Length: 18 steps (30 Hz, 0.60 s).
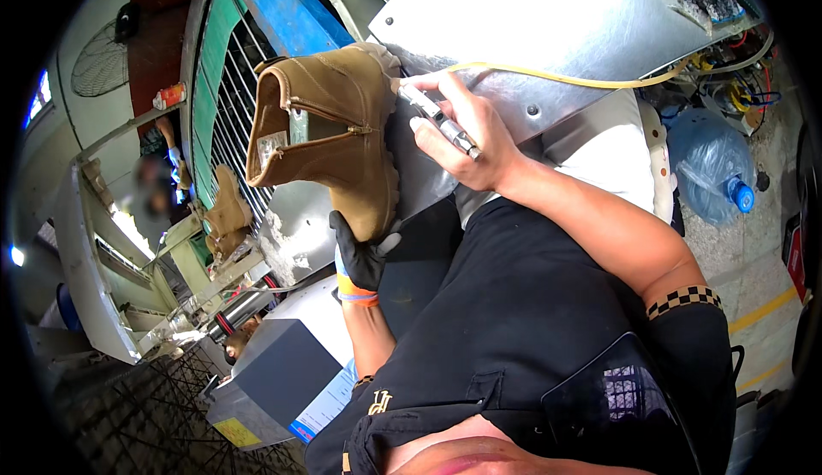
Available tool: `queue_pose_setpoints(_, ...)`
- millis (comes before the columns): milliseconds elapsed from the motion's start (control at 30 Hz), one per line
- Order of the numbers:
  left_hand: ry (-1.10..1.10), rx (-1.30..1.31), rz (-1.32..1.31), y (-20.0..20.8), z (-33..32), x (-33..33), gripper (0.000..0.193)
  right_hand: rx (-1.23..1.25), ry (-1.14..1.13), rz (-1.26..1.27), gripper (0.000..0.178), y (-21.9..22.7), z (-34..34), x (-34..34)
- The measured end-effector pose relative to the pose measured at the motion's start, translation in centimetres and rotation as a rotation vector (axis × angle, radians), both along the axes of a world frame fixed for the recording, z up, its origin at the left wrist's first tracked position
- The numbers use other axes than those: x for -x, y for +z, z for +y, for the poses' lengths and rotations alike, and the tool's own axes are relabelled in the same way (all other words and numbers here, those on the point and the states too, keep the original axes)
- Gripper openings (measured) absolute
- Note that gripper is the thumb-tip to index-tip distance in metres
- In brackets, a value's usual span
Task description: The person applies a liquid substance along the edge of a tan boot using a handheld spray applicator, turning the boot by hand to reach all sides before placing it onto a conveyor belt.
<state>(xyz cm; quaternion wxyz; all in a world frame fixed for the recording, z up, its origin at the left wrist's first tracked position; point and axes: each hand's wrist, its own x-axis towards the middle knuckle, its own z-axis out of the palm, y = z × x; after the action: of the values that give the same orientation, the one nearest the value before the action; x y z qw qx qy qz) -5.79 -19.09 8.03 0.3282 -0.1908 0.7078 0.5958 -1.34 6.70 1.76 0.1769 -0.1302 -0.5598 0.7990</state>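
Observation:
A tan ankle boot (364, 158) lies on its side at the metal worktop's edge, its side zip open and its shaft opening toward the left. My left hand (364, 256), in a dark glove with an orange cuff, grips the boot at the toe. In my bare right hand (479, 132) is a slim silver pen-like tool (441, 122), its narrow end pointing at the boot's sole edge. Whether that tip touches the sole I cannot tell. A yellow hose (582, 82) runs behind my right hand; its link to the tool is hidden.
The bare metal sheet (514, 29) spreads beyond my right hand. Left of the boot runs a rack of metal rods (240, 119), with more tan boots (227, 205) past it. A large water bottle (706, 167) stands at right. Another person's arm (167, 132) shows at far left.

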Motion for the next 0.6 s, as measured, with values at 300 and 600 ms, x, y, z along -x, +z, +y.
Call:
queue_pose_setpoints(300,-0.016,-0.274,-0.199,-0.9,2.5,-2.1,0.091,0.059,0.100,0.030,0.046,0.2,-1.1,-1.0)
queue_pose_setpoints(600,0.051,-0.499,-0.435,-1.1,6.0,-3.4,0.098,0.014,0.252,-0.061,0.040,0.5,0.2,-2.8)
